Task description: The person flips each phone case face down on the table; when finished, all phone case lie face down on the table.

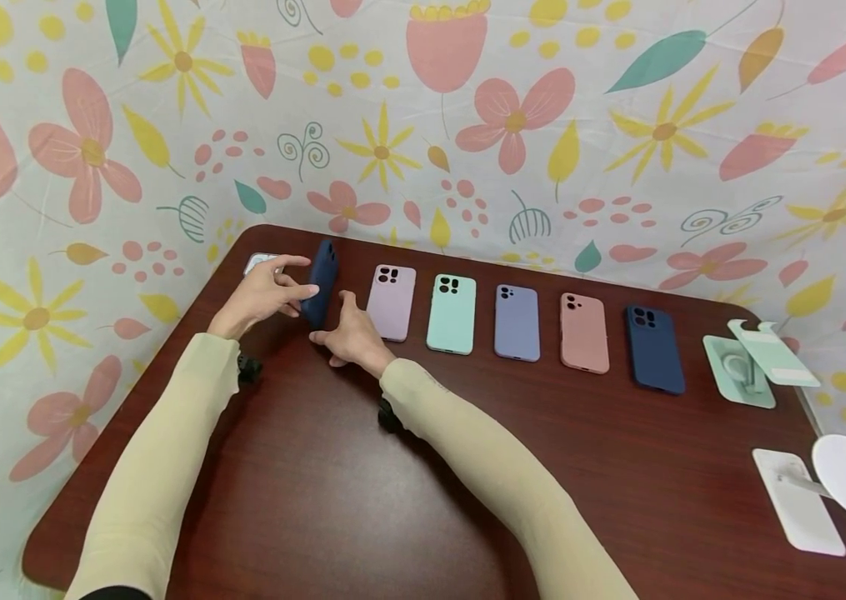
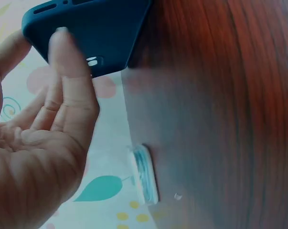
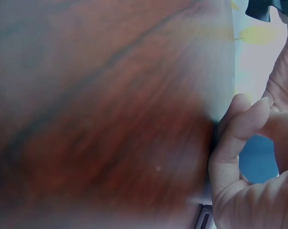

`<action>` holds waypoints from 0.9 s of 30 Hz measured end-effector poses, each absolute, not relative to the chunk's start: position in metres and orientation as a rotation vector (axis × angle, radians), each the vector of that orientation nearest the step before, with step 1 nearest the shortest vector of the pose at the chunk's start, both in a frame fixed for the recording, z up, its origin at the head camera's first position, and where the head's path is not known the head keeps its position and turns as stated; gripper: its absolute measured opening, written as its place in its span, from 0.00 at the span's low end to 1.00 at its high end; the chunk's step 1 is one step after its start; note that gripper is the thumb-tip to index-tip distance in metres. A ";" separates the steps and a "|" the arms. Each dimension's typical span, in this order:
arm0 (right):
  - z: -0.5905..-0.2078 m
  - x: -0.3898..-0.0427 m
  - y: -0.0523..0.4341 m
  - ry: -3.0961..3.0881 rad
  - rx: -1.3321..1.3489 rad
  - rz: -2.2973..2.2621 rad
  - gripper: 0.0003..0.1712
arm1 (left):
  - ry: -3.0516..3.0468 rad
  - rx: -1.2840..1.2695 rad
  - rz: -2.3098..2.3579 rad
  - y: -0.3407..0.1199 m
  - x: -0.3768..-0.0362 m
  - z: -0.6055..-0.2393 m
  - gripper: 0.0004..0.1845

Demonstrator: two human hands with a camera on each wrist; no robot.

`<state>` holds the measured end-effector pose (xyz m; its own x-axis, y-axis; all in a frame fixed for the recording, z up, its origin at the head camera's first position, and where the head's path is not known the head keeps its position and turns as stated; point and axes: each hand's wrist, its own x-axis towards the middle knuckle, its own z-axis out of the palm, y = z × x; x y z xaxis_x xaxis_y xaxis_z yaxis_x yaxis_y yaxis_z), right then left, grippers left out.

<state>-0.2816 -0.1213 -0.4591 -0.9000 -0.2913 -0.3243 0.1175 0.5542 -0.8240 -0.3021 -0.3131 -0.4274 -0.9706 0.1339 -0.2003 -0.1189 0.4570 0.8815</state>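
A dark blue phone case (image 1: pixel 323 283) stands on its edge near the table's far left, its camera cutout at the upper end. My left hand (image 1: pixel 263 292) holds it from the left, thumb and fingers at its side. In the left wrist view the thumb crosses the flat face of the case (image 2: pixel 105 33). My right hand (image 1: pixel 353 333) is just to the right of the case, fingers and thumb spread in a loose curve with nothing between them. Through that curve, the right wrist view shows the blue of the case (image 3: pixel 258 160).
A row of phone cases runs rightward: lilac (image 1: pixel 392 304), mint (image 1: pixel 452 315), periwinkle (image 1: pixel 517 323), pink (image 1: pixel 584 333) and navy (image 1: pixel 653 348). A mint stand (image 1: pixel 739 371) and a white stand (image 1: pixel 801 500) are at the right. A small white item (image 1: pixel 257 262) lies behind my left hand.
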 end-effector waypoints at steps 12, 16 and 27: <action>-0.460 -0.281 -0.119 2.390 -0.156 -1.257 0.51 | 2.591 0.038 1.458 -0.321 -0.294 -0.426 0.29; -0.461 -0.281 -0.119 2.383 -0.147 -1.264 0.51 | 2.597 0.049 1.432 -0.323 -0.293 -0.430 0.28; -0.463 -0.285 -0.119 2.317 -0.133 -1.319 0.51 | 2.643 0.043 1.301 -0.323 -0.294 -0.436 0.32</action>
<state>-0.2853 -0.1190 -0.4634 -0.8857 -0.3069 -0.3483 0.1428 0.5337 -0.8335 -0.2939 -0.3227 -0.4360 -0.9805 0.1117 -0.1616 -0.0600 0.6130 0.7878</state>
